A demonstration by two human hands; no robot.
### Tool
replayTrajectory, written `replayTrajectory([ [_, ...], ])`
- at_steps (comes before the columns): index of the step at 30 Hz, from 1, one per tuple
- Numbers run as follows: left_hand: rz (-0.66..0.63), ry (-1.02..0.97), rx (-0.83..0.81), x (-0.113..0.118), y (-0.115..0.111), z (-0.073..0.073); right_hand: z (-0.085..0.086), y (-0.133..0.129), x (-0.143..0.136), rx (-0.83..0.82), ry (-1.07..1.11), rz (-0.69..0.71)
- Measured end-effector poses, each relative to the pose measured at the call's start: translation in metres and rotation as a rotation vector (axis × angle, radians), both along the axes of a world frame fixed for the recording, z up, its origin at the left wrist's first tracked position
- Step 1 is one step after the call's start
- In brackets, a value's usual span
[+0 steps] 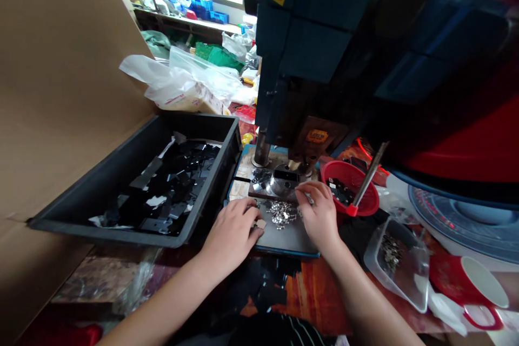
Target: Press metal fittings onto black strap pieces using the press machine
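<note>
My left hand (235, 227) is at the left of the metal press plate (290, 240), its thumb and fingers closed around a small tan piece (260, 224). A pile of small shiny metal parts (280, 214) lies between my hands. My right hand (318, 211) is at the right of the pile, fingertips pinched near the die (284, 179); whatever they hold is too small to make out. Above the die stands the dark blue press (312, 48), its head over the plate.
At left, a black tray (184, 235) holds dark flat pieces. A red basket (371, 203) and a clear container (424, 281) with metal parts are at right, near a red mug (454, 281). Dark pieces (267, 286) lie on the table's front. Cardboard (60, 86) rises at far left.
</note>
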State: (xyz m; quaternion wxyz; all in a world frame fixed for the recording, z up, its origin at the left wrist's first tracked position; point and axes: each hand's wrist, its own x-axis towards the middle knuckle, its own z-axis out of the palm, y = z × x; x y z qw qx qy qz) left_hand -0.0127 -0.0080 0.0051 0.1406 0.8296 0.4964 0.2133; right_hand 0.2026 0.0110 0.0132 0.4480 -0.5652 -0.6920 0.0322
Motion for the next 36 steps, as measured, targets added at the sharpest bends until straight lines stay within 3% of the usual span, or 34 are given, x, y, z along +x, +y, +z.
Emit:
replayTrajectory([
  [7,-0.011,-0.174,-0.064,0.006,-0.002,0.002,-0.005,0.049,-0.006,0.012,-0.08,-0.054],
  [11,0.024,-0.386,-0.119,0.009,0.008,0.011,-0.007,0.043,-0.007,0.031,-0.19,-0.005],
  [19,0.174,-0.694,-0.189,0.037,0.054,0.019,-0.007,0.03,-0.002,0.048,-0.253,0.053],
  [24,0.21,-0.578,-0.06,0.057,0.075,0.02,-0.015,0.028,0.005,0.119,-0.102,0.059],
  [36,0.255,-0.452,0.059,0.063,0.089,0.011,-0.016,0.03,0.007,0.08,-0.295,0.012],
])
